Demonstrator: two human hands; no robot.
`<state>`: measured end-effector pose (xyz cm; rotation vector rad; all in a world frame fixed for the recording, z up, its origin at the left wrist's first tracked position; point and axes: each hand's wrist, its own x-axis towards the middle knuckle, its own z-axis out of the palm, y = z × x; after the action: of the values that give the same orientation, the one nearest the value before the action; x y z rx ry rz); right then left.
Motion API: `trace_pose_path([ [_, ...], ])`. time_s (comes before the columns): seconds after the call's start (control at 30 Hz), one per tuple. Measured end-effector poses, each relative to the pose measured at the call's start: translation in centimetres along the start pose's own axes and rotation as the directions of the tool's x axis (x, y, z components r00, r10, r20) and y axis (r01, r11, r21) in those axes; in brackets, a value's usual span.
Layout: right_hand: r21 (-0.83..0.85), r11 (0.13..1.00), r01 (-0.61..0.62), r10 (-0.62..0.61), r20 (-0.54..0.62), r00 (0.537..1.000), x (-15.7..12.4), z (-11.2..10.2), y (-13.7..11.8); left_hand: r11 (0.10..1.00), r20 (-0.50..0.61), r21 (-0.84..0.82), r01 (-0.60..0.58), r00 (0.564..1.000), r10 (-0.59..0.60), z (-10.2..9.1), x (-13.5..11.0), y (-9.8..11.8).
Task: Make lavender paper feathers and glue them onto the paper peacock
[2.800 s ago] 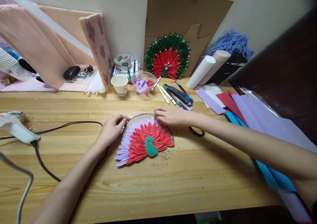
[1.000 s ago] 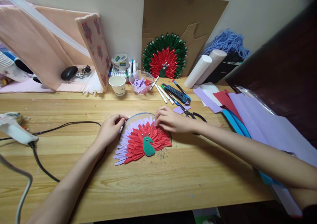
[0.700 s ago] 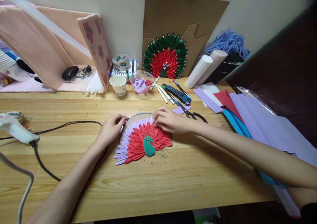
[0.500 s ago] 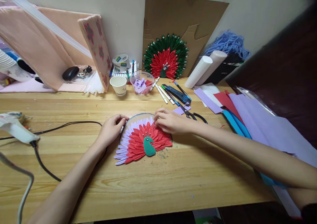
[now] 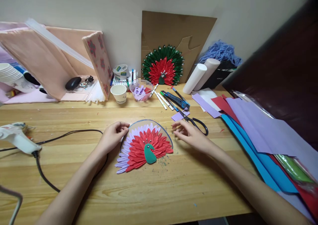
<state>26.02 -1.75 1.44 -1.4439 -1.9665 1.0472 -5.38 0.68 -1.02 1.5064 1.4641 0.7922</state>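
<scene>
A paper peacock (image 5: 150, 154) lies flat on the table, with a green body, red petal feathers and a lilac outer row along its left and top. Bare cardboard with a dark outline shows at its upper right rim. My left hand (image 5: 114, 135) is closed at the upper left edge, thumb and fingers pinching the rim. Off the right edge hovers my right hand (image 5: 190, 134), fingers loosely curled and apart, nothing visible in it. Black scissors (image 5: 196, 121) lie just beyond that hand, beside a lilac paper scrap (image 5: 179, 115).
A white glue gun (image 5: 21, 139) with a black cord lies at left. Behind are a paper cup (image 5: 118, 94), a bowl of scraps (image 5: 141, 91), markers (image 5: 161, 100) and a finished green-and-red peacock (image 5: 162, 66). Coloured paper sheets (image 5: 263, 129) cover the right side.
My right hand has come off the peacock's top right and moved right, uncovering lilac feathers and bare cardboard. My left hand stays at the edge. The view has tilted slightly upward.
</scene>
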Motion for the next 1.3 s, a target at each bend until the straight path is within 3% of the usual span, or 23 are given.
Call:
trace_pose_path([
  [0.13,0.004,1.000,-0.021,0.022,-0.077,0.997,-0.6,-0.2,1.8,0.994,0.043,-0.063,0.086,0.996,-0.083,-0.7,0.7,1.0],
  [0.23,-0.262,0.965,0.026,-0.089,-0.232,0.969,0.1,-0.9,2.7,0.995,0.008,-0.047,0.089,0.996,-0.089,-1.7,2.2,1.2],
  [0.33,-0.549,0.833,0.066,-0.263,-0.289,0.920,1.1,-1.3,3.3,0.998,-0.103,0.054,0.024,0.995,-0.018,-2.8,4.2,1.4],
  [0.4,-0.638,0.764,0.091,-0.342,-0.282,0.896,1.7,-1.2,3.6,0.972,-0.204,0.234,-0.011,0.977,0.060,-2.8,5.3,2.0],
  [0.5,-0.717,0.691,0.092,-0.400,-0.273,0.875,2.7,-0.8,3.7,0.888,-0.265,0.450,-0.092,0.936,0.232,-0.8,5.6,3.7],
  [0.6,-0.743,0.663,0.093,-0.434,-0.281,0.856,3.3,-0.7,3.5,0.903,-0.082,0.341,-0.261,0.949,0.305,3.4,4.6,6.1],
  [0.67,-0.690,0.715,0.112,-0.464,-0.348,0.814,3.1,-0.7,3.1,0.935,0.077,0.208,-0.287,0.958,0.277,6.8,4.0,7.6],
  [0.73,-0.618,0.767,0.175,-0.515,-0.429,0.742,2.7,-0.8,2.7,0.987,0.225,-0.010,-0.163,0.961,0.161,9.7,3.7,8.9],
  [0.8,-0.601,0.743,0.295,-0.614,-0.436,0.658,2.0,-0.7,2.1,0.964,0.411,-0.249,0.090,0.911,0.021,11.7,3.9,10.0],
  [0.83,-0.614,0.703,0.360,-0.670,-0.402,0.624,1.7,-0.6,1.8,0.933,0.469,-0.326,0.155,0.883,0.017,12.3,4.1,10.4],
  [0.9,-0.631,0.624,0.460,-0.746,-0.307,0.591,1.2,-0.4,1.3,0.904,0.458,-0.401,0.150,0.887,0.055,12.6,4.6,10.9],
  [0.97,-0.606,0.613,0.507,-0.750,-0.245,0.614,0.8,-0.2,0.9,0.917,0.372,-0.396,0.048,0.921,0.113,12.1,5.0,11.0],
  [1.03,-0.540,0.700,0.469,-0.681,-0.305,0.666,0.6,-0.2,0.9,0.932,0.318,-0.359,-0.042,0.934,0.164,11.2,5.2,10.9],
  [1.1,-0.393,0.856,0.335,-0.503,-0.488,0.713,0.8,-0.3,1.1,0.947,0.311,-0.299,-0.116,0.927,0.212,10.4,5.2,10.6],
  [1.17,-0.099,0.975,0.200,-0.216,-0.633,0.744,1.1,-0.5,1.7,0.959,0.327,-0.204,-0.195,0.910,0.254,9.7,5.0,10.3],
  [1.23,0.260,0.957,0.129,0.043,-0.565,0.824,1.6,-0.6,2.3,0.957,0.370,-0.114,-0.267,0.883,0.290,9.4,4.9,10.0],
  [1.3,0.528,0.847,0.065,0.155,-0.361,0.919,1.9,-0.6,2.7,0.945,0.409,-0.064,-0.321,0.855,0.319,9.3,4.7,9.8],
])
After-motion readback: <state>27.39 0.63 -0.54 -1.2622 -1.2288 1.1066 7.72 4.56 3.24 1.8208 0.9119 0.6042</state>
